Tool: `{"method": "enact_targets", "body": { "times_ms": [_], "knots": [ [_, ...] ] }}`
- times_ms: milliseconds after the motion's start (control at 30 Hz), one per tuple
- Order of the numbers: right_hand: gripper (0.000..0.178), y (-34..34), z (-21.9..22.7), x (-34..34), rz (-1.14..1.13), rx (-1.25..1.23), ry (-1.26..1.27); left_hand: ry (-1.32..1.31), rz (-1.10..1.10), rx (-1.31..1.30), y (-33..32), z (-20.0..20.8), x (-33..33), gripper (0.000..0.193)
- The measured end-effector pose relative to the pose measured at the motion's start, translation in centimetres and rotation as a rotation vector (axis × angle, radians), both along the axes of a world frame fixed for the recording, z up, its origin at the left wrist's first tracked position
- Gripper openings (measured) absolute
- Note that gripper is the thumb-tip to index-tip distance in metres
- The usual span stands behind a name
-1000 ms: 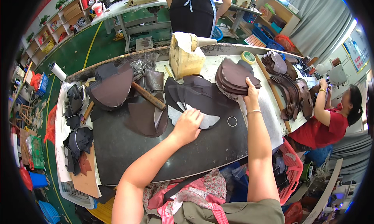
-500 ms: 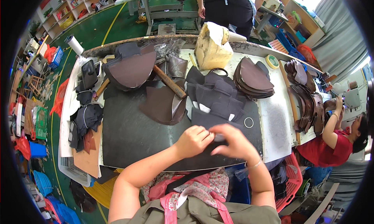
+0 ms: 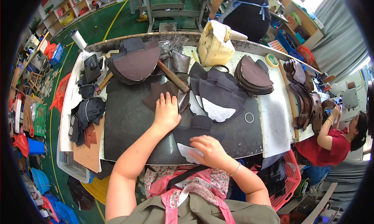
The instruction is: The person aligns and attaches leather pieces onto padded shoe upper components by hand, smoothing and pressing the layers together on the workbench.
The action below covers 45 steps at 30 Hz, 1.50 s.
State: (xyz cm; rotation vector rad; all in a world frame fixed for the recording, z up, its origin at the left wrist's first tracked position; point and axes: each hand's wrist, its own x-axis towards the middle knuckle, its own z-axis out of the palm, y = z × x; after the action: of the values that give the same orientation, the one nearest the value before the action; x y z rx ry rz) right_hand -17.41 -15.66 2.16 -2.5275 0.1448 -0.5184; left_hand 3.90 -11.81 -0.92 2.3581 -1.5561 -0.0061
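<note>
My left hand [image 3: 166, 111] lies with fingers stretched over the brown leather pieces [image 3: 154, 95] in the middle of the black work mat [image 3: 128, 126]. Near the table's front edge, my right hand [image 3: 210, 152] is over a dark cut piece [image 3: 200, 124] with a white lower band. Its fingers are apart and slightly blurred; whether they touch the piece I cannot tell. Just beyond, several overlapping dark pieces [image 3: 218, 93] lie in a pile, the front one showing a white band. A wooden-handled tool [image 3: 173, 76] rests against the leather, its head hidden.
Brown leather stacks stand at the back left [image 3: 134, 64] and back right [image 3: 253, 76]. A yellowish container [image 3: 214, 44] and a tape roll [image 3: 272, 60] are at the back. A white ring [image 3: 249, 117] lies on the mat. A co-worker in red [image 3: 327, 142] sits at the right.
My hands have parted. The left has moved forward onto the brown leather; the right has come lower. A dark piece with a white band now lies separately before me, and another white band shows on the pile.
</note>
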Motion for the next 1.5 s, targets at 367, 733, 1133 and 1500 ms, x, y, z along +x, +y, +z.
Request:
{"method": "enact_targets", "body": {
  "times_ms": [367, 733, 1133, 1500],
  "knots": [
    [0.017, -11.0, -2.1, 14.7, -0.387, -0.189, 0.036, 0.405, -0.124, -0.026, 1.1, 3.8, 6.1, 0.03],
    [0.038, -16.6, 3.4, 18.9, -0.284, 0.088, 0.482, 2.361, 0.253, -1.047, 5.0, 0.7, 3.9, 0.035],
    [0.036, -15.6, 2.2, 18.5, -0.366, -0.071, 0.294, 2.443, 0.78, -1.226, -3.9, -1.3, -3.5, 0.035],
    [0.024, -6.7, -2.2, 14.7, -0.283, -0.148, -0.002, 1.25, 0.303, -0.425, 6.7, -0.6, 0.1, 0.024]
  ]
}}
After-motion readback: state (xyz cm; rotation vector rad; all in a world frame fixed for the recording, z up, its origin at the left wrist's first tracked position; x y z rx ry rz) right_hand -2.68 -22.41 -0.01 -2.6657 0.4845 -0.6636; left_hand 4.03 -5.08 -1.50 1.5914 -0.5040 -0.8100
